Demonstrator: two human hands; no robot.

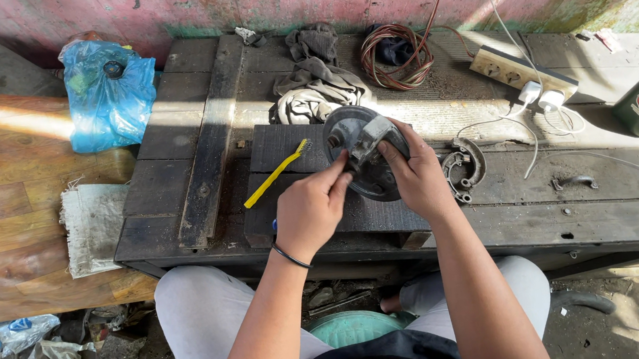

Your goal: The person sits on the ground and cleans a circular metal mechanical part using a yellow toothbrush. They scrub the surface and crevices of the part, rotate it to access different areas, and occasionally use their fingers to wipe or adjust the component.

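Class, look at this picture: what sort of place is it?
Probably a makeshift outdoor repair bench: a round grey metal brake plate in both hands, curved metal brake shoes, a coil of copper-coloured wire on dark worn planks.

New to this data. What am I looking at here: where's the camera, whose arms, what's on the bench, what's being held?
There is no machine here: the arms belong to a person, and the single picture comes from a camera worn on their head, looking down at their lap and hands.

Both hands meet over a dark wooden bench. The left hand and right hand together hold a round dark metal plate, tilted up off the bench; each has a grip on it, and the fingers pinch a small grey piece at its middle.

On the bench: a yellow toothbrush left of the hands, a curved metal shoe part to the right, grey rags, a coil of reddish wire, and a power strip with white plugs. A blue plastic bag sits on the far left.
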